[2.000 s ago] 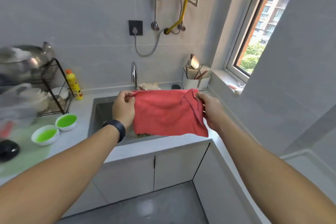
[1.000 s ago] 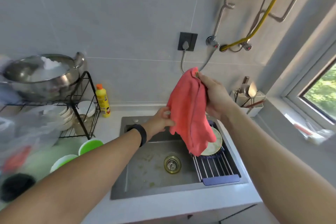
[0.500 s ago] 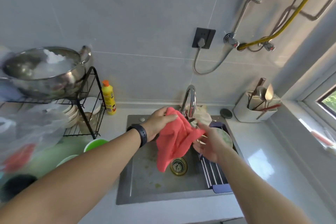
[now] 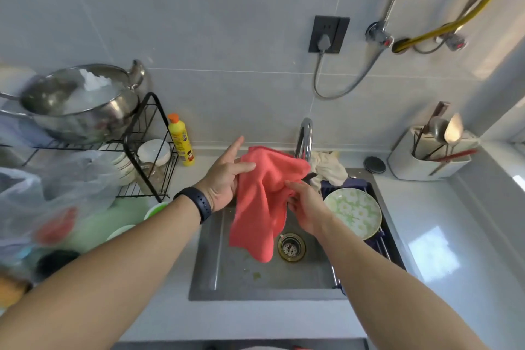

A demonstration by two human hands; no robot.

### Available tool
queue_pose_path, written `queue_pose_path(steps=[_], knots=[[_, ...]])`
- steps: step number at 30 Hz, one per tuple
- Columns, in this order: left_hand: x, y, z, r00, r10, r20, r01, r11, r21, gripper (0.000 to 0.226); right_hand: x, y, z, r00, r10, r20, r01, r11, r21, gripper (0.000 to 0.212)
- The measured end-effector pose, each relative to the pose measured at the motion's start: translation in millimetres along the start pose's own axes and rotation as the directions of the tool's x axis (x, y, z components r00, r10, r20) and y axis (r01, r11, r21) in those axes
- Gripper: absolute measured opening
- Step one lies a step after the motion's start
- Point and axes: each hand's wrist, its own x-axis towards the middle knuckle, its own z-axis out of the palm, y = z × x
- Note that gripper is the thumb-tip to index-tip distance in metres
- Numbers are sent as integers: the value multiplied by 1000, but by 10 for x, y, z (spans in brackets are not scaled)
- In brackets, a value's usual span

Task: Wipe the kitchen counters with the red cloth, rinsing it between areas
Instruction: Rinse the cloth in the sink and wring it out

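Note:
The red cloth (image 4: 262, 202) hangs bunched over the steel sink (image 4: 227, 278), just in front of the chrome tap (image 4: 304, 138). My left hand (image 4: 227, 179) holds its upper left part, thumb over the fabric and the index finger pointing out straight. My right hand (image 4: 305, 207) grips the cloth's right side from below, fingers curled into the folds. The cloth's lower corner dangles near the drain (image 4: 291, 247). No water shows running from the tap.
A green patterned plate (image 4: 353, 213) lies on a blue roll-up rack in the sink's right half, a beige rag (image 4: 326, 167) behind it. A yellow bottle (image 4: 179, 139), a wire rack with a steel pot (image 4: 82, 102) and green bowls stand left. A utensil holder (image 4: 429, 153) stands right.
I moved in over the sink from further back. The cloth went from spread flat between both hands to bunched and lowered under the tap; my right hand shifted from its top edge to its underside.

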Motion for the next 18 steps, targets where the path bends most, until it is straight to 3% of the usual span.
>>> queue_pose_path(steps=[3, 6, 12, 15, 18], knots=[[-4, -89, -149, 991, -26, -133, 24, 1000, -16, 86, 33, -74, 34, 999, -41, -31, 41, 999, -4, 7], [43, -281, -232, 962, -45, -269, 65, 996, 65, 81, 16, -104, 6, 974, -161, -158, 119, 962, -247, 6], [126, -544, -359, 929, -27, -369, 115, 969, 218, 79, 48, 109, -270, 936, -120, -331, -2, 938, -346, 17], [74, -638, -199, 945, -29, -327, 122, 955, 270, 82, 78, 209, -228, 930, -92, -356, -54, 924, -379, 28], [-21, -653, 70, 982, -53, -182, 107, 947, 302, 80, -14, 227, 49, 974, 152, -166, -173, 978, -119, 44]])
